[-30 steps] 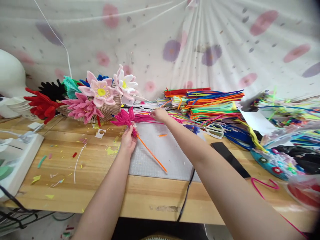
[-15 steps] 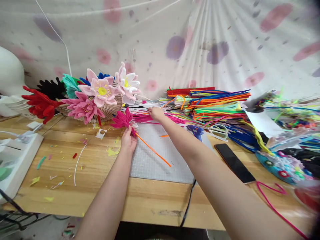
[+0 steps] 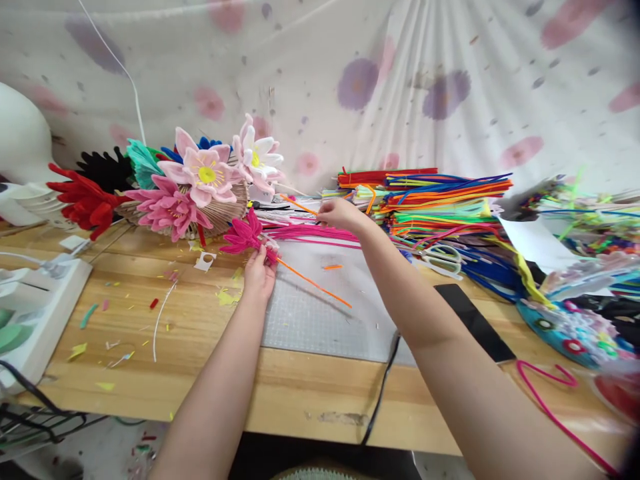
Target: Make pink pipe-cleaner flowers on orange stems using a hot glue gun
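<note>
My left hand (image 3: 260,272) is closed around the base of a magenta pipe-cleaner flower (image 3: 243,235), whose petals point up and left. From that base an orange pipe-cleaner stem (image 3: 315,285) slants down to the right over the grey cutting mat (image 3: 320,327). Further back, my right hand (image 3: 341,215) pinches an orange pipe cleaner (image 3: 299,205), which sticks out leftward from the fingertips. Just below that hand lies a bundle of magenta pipe cleaners (image 3: 315,233). A short orange piece (image 3: 333,267) rests on the mat.
Finished pipe-cleaner flowers (image 3: 205,175) stand at back left. Stacked coloured pipe cleaners (image 3: 440,193) lie at the back, with scissors (image 3: 443,257) in front. A phone (image 3: 475,320) is on the right, a white power strip (image 3: 55,313) on the left. Scraps (image 3: 227,297) litter the wooden table (image 3: 200,380).
My right hand has moved right and slightly up, and the orange pipe cleaner now shows left of its fingers. My left hand still holds the flower in nearly the same place. The view has shifted slightly.
</note>
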A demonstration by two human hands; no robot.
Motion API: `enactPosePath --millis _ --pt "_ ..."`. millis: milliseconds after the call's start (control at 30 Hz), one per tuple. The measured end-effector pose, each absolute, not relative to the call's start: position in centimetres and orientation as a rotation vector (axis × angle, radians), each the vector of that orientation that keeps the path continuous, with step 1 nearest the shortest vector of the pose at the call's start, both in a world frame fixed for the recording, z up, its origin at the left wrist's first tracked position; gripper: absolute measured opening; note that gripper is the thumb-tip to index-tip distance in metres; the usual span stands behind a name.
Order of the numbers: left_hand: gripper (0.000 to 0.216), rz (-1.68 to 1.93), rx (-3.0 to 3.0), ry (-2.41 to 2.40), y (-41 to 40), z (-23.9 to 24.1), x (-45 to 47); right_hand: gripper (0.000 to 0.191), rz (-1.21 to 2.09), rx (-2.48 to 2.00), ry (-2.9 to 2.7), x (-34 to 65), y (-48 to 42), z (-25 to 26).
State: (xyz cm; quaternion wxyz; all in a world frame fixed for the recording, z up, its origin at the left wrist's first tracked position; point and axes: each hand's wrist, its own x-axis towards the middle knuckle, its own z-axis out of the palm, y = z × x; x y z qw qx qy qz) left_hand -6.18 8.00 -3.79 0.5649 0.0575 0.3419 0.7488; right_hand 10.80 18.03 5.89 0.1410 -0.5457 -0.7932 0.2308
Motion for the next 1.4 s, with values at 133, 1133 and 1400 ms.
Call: enactPosePath --millis 133,1133,1400 --pt "0.012 1.741 0.227 0.844 8.0 -3.9 -5.7 0.016 1.193 -1.304 -2.113 14.6 12.9 4.4" --pt "0.011 1.739 0.253 0.794 8.2 -4.2 -5.9 0.035 1.112 -1.044 -0.113 18.0 23.2 1.2" --pt "0.010 1.735 0.265 0.798 8.0 -4.1 -5.9 0.025 1.137 -0.897 -0.226 18.0 23.1 3.0"
